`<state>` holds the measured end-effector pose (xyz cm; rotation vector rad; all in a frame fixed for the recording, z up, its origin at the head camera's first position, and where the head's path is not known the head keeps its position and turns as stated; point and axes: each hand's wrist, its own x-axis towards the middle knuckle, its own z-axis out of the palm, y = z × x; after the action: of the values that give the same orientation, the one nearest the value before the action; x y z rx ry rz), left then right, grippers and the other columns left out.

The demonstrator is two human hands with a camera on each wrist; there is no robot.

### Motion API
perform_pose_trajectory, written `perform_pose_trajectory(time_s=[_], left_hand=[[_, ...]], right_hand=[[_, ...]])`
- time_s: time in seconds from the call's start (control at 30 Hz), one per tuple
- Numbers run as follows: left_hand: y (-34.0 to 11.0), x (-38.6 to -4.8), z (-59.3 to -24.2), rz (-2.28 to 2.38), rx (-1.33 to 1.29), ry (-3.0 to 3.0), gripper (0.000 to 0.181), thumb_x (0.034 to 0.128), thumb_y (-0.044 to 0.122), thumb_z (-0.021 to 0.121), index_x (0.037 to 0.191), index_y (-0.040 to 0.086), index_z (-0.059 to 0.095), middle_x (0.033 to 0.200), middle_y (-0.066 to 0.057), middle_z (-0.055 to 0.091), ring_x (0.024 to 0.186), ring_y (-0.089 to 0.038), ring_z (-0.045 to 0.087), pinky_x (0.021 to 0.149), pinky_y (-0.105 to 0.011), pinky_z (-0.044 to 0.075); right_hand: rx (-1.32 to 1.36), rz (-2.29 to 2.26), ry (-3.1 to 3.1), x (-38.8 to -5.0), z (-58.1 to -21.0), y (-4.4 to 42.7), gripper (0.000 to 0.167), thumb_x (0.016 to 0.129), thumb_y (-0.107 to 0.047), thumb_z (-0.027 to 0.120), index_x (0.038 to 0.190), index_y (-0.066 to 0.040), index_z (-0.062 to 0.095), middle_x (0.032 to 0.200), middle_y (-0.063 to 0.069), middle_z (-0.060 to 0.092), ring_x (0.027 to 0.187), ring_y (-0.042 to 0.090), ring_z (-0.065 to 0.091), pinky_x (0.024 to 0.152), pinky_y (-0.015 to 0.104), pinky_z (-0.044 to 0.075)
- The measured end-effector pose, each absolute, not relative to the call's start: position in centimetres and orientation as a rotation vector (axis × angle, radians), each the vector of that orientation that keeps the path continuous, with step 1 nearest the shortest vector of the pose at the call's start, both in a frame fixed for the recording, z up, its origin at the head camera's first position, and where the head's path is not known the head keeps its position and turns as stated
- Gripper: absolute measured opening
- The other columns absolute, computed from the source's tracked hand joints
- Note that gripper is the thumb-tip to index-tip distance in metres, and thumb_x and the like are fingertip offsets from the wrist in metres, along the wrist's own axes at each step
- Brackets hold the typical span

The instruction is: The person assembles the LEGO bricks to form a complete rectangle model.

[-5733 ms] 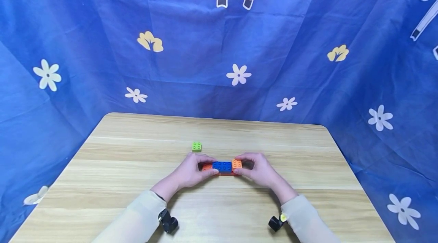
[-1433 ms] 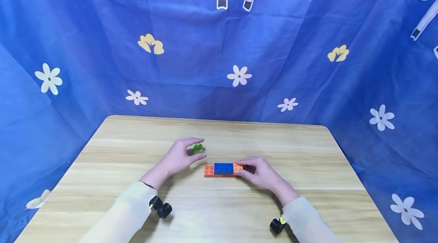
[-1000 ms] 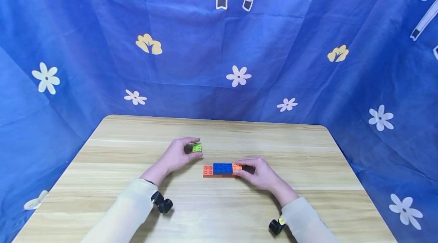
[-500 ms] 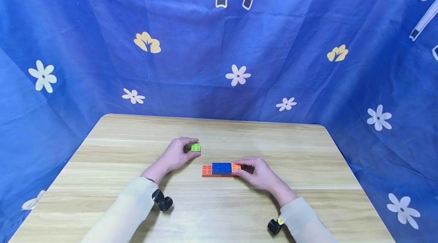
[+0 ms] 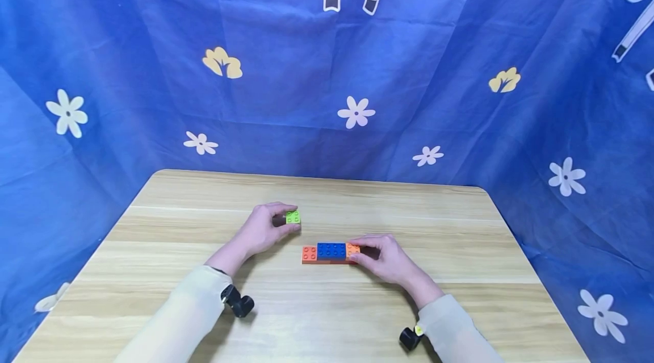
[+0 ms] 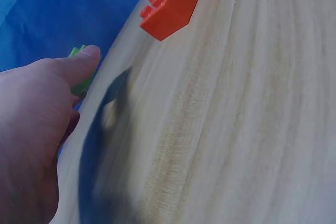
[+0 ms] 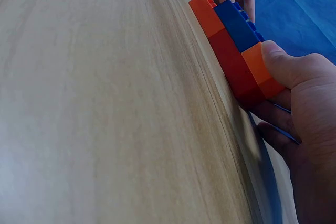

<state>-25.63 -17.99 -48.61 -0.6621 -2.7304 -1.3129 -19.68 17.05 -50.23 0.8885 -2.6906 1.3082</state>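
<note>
My left hand (image 5: 261, 228) pinches a small lime-green brick (image 5: 293, 217) between thumb and fingers, behind and left of a joined row of bricks. In the left wrist view, the thumb hides most of that green brick (image 6: 83, 82). The row has a lower layer, orange-red brick (image 5: 309, 254) at its left end and darker red brick (image 7: 231, 66) at its right. On top sit a long blue brick (image 5: 331, 250) and a short light-orange brick (image 7: 257, 64). My right hand (image 5: 385, 259) holds the row's right end, thumb on the light-orange brick.
Everything lies on a pale wood-grain table (image 5: 327, 306). A blue cloth (image 5: 286, 67) with flower patterns hangs behind it and along both sides. Black wrist cameras sit below both sleeves.
My left hand has left the row's left end and gone back and left to the green brick, which it now pinches. The right hand stays on the row, which has barely moved.
</note>
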Motion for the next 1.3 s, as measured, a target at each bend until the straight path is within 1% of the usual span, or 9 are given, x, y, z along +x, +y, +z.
perform_pose_trajectory(time_s=[0.07, 0.13, 0.27, 0.43, 0.53, 0.63, 0.8, 1.03, 1.3], left_hand=[[-17.9, -25.4, -48.4, -1.348, -0.675, -2.715, 0.052, 0.0886, 0.020, 0.089, 0.134, 0.003, 0.071, 0.131, -0.013, 0.071, 0.110, -0.030, 0.071, 0.101, -0.048, 0.056], [-17.8, -25.2, -48.3, -1.378, -0.687, -2.703, 0.050, 0.0887, 0.018, 0.089, 0.133, 0.002, 0.071, 0.128, -0.012, 0.072, 0.107, -0.028, 0.071, 0.097, -0.046, 0.058], [-17.6, -24.8, -48.0, -1.406, -0.689, -2.691, 0.049, 0.0890, 0.018, 0.088, 0.132, 0.002, 0.072, 0.128, -0.011, 0.072, 0.113, -0.032, 0.070, 0.101, -0.048, 0.056], [-17.3, -23.9, -47.6, -1.429, -0.668, -2.728, 0.049, 0.0900, 0.021, 0.087, 0.133, 0.004, 0.072, 0.134, -0.013, 0.070, 0.120, -0.038, 0.067, 0.104, -0.053, 0.053], [-17.1, -23.4, -47.5, -1.434, -0.669, -2.756, 0.048, 0.0914, 0.025, 0.086, 0.134, 0.006, 0.072, 0.136, -0.013, 0.068, 0.123, -0.039, 0.065, 0.105, -0.054, 0.052], [-16.8, -23.0, -47.5, -1.430, -0.682, -2.764, 0.049, 0.0921, 0.028, 0.085, 0.134, 0.007, 0.072, 0.136, -0.011, 0.069, 0.123, -0.037, 0.066, 0.106, -0.054, 0.051], [-16.5, -22.4, -47.6, -1.419, -0.708, -2.767, 0.048, 0.0922, 0.028, 0.085, 0.133, 0.008, 0.073, 0.131, -0.006, 0.072, 0.117, -0.030, 0.069, 0.105, -0.053, 0.053], [-15.7, -21.3, -47.6, -1.412, -0.750, -2.772, 0.047, 0.0934, 0.032, 0.084, 0.133, 0.009, 0.073, 0.133, -0.003, 0.072, 0.123, -0.033, 0.067, 0.108, -0.055, 0.050], [-14.8, -20.1, -48.2, -1.359, -0.894, -2.749, 0.045, 0.0937, 0.034, 0.084, 0.130, 0.008, 0.075, 0.128, -0.003, 0.074, 0.123, -0.027, 0.067, 0.108, -0.050, 0.051]], right_hand=[[0.887, 1.308, -2.690, -19.7, -50.3, 17.1, 0.038, 0.096, -0.037, 0.081, 0.128, -0.015, 0.079, 0.124, -0.003, 0.076, 0.118, 0.017, 0.069, 0.106, 0.044, 0.053], [0.889, 1.303, -2.687, -19.7, -50.3, 17.1, 0.038, 0.096, -0.036, 0.081, 0.128, -0.015, 0.079, 0.124, -0.002, 0.076, 0.118, 0.017, 0.069, 0.106, 0.044, 0.053], [0.902, 1.287, -2.672, -19.7, -50.5, 17.1, 0.038, 0.096, -0.035, 0.082, 0.128, -0.014, 0.078, 0.124, -0.001, 0.076, 0.117, 0.018, 0.070, 0.105, 0.045, 0.054], [0.922, 1.285, -2.667, -19.7, -50.6, 17.2, 0.039, 0.096, -0.036, 0.081, 0.128, -0.013, 0.078, 0.125, -0.002, 0.075, 0.119, 0.018, 0.069, 0.106, 0.045, 0.053], [0.921, 1.306, -2.673, -19.7, -50.6, 17.2, 0.039, 0.096, -0.037, 0.081, 0.128, -0.014, 0.078, 0.125, -0.003, 0.075, 0.119, 0.016, 0.069, 0.106, 0.044, 0.053], [0.908, 1.327, -2.676, -19.7, -50.6, 17.3, 0.039, 0.096, -0.036, 0.081, 0.128, -0.014, 0.078, 0.125, -0.004, 0.075, 0.119, 0.016, 0.068, 0.107, 0.044, 0.053], [0.908, 1.313, -2.668, -19.7, -50.6, 17.3, 0.039, 0.096, -0.036, 0.081, 0.128, -0.014, 0.078, 0.126, -0.002, 0.075, 0.120, 0.018, 0.069, 0.107, 0.045, 0.052], [0.906, 1.332, -2.677, -19.4, -50.4, 17.4, 0.038, 0.096, -0.035, 0.082, 0.128, -0.014, 0.078, 0.126, -0.002, 0.075, 0.120, 0.018, 0.069, 0.108, 0.045, 0.051], [0.908, 1.329, -2.689, -19.3, -50.4, 17.6, 0.039, 0.096, -0.036, 0.081, 0.128, -0.014, 0.078, 0.125, -0.002, 0.075, 0.120, 0.016, 0.068, 0.107, 0.044, 0.052]])
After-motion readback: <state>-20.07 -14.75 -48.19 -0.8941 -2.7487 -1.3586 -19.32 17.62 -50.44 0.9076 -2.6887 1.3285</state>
